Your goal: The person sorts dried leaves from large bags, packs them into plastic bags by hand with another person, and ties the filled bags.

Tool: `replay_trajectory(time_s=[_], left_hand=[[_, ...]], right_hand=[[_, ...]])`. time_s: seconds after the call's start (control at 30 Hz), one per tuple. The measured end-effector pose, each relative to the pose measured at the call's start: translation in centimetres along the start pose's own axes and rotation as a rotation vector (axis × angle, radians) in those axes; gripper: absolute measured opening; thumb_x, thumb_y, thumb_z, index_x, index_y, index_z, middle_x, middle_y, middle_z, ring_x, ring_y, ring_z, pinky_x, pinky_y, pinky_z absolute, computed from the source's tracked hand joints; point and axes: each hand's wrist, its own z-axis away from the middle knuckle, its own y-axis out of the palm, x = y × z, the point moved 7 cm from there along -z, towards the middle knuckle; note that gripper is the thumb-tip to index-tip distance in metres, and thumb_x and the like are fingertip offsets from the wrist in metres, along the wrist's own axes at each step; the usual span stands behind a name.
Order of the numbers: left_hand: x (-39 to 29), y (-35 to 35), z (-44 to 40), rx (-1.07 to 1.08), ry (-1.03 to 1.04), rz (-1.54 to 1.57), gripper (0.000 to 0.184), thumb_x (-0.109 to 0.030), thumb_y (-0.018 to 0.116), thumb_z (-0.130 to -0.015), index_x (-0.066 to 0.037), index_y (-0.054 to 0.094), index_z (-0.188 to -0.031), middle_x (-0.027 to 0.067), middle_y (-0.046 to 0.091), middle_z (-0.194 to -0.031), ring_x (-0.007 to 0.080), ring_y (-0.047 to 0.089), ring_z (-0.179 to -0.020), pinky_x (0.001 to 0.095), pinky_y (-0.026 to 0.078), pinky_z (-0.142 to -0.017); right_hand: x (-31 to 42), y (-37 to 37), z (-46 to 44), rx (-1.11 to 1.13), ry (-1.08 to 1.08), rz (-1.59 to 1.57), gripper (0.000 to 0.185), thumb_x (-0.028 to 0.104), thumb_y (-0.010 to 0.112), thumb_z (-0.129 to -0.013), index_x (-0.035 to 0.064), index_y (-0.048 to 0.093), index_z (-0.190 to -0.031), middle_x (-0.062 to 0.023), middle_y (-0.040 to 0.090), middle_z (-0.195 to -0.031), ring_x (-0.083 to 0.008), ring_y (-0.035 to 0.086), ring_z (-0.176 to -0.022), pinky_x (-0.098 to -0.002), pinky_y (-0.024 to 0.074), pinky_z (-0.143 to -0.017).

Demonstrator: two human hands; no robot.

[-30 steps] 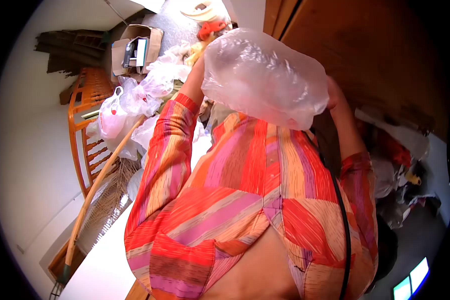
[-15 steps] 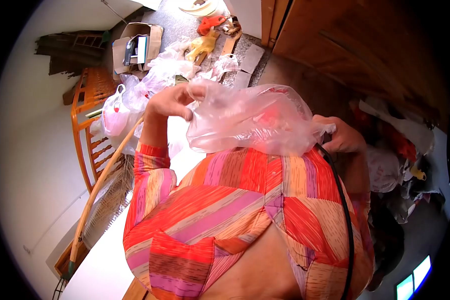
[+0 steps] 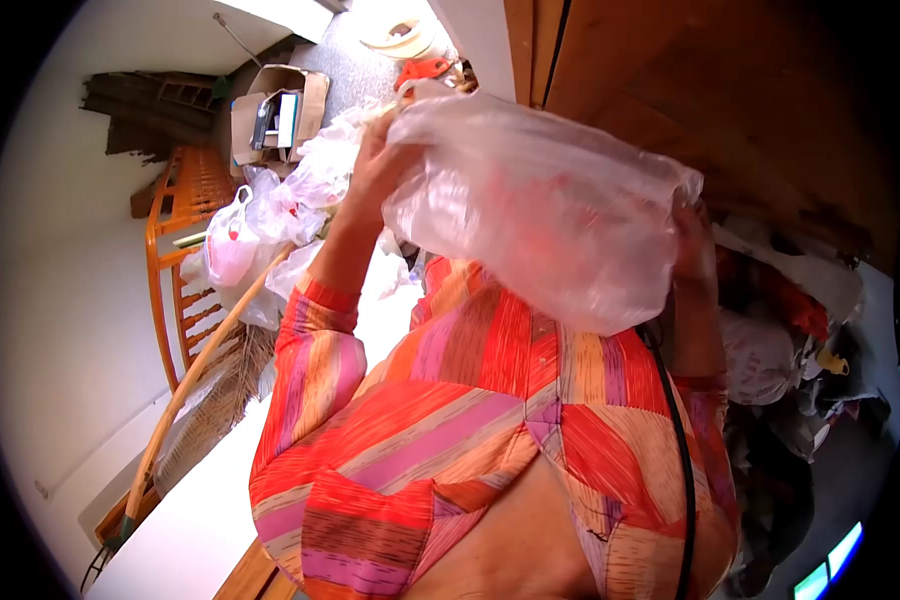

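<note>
One plastic bag (image 3: 540,220) hangs in the air in front of the person's chest, spread between the left hand (image 3: 382,150) and the right hand (image 3: 692,240). The left hand grips the bag's upper left corner, its fingers partly covered by the film. The right hand appears to hold the opposite end, where the edge is drawn out toward it; that hand is shaded and blurred, so the exact curl of its fingers cannot be told.

Holding both ends most likely keeps the thin film stretched, since something this limp would probably fold in on itself if gripped on one side only. Lifting it forward of the striped shirt (image 3: 440,430) seems to give the arms room to spread it. A black cable (image 3: 677,440) runs down the shirt from just below the bag's lower right side.

The bag is whitish, partly see-through and creased, with bright glints along its folds. Its top edge slopes down toward the right hand, while the bottom sags in a loose curve. Reddish patches show in the middle; whether they are print or something behind the film cannot be told.

Left of the bag lies a pile of white bags (image 3: 320,165), with a wooden rail (image 3: 190,190) and a long pole (image 3: 202,358) farther out. Beyond the bag's upper left stands an open cardboard box (image 3: 315,108).
</note>
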Motion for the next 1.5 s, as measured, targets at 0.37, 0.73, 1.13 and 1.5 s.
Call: replay_trajectory(time_s=[0.37,0.73,1.13,1.5], left_hand=[[9.1,4.7,-5.6,0.001,-0.599,-0.007,0.023,-0.017,0.053,-0.09,0.003,0.058,-0.1,0.0053,0.062,-0.086,0.0121,0.06,-0.071,0.0248,0.049,-0.059],[7.1,11.0,-8.0,1.406,-0.804,-0.051,0.048,-0.017,0.076,-0.073,0.006,0.054,-0.109,0.0056,0.064,-0.086,0.0086,0.058,-0.079,0.0245,0.048,-0.07],[-5.4,25.4,-7.5,0.985,1.316,-0.724,0.015,-0.009,0.063,-0.063,-0.007,0.067,-0.077,0.0089,0.059,-0.075,0.0246,0.058,-0.074,0.0354,0.045,-0.069],[4.0,31.9,-4.9,1.182,1.086,-0.724,0.028,-0.018,0.058,-0.077,-0.013,0.061,-0.104,0.0082,0.058,-0.108,0.0256,0.054,-0.098,0.0385,0.044,-0.085]], right_hand=[[-11.9,-10.7,7.4,-0.088,0.268,-0.469,0.063,0.027,0.067,-0.079,0.0029,0.04,-0.13,-0.0106,0.049,-0.127,-0.022,0.049,-0.114,-0.0362,0.04,-0.098],[-3.2,-12.0,11.9,-0.53,-0.309,-0.027,0.039,0.018,0.064,-0.078,0.0017,0.055,-0.113,-0.0112,0.058,-0.114,-0.0233,0.059,-0.1,-0.0371,0.048,-0.085],[16.0,6.0,16.9,-0.617,-0.723,2.003,0.027,0.014,0.067,-0.068,0.0071,0.064,-0.094,-0.0032,0.063,-0.1,-0.023,0.059,-0.095,-0.0375,0.0459,-0.085],[7.9,-0.6,27.3,-1.25,-0.801,1.462,0.024,0.002,0.063,-0.068,0.0056,0.063,-0.091,-0.0063,0.063,-0.095,-0.0245,0.056,-0.101,-0.0359,0.0485,-0.08]])
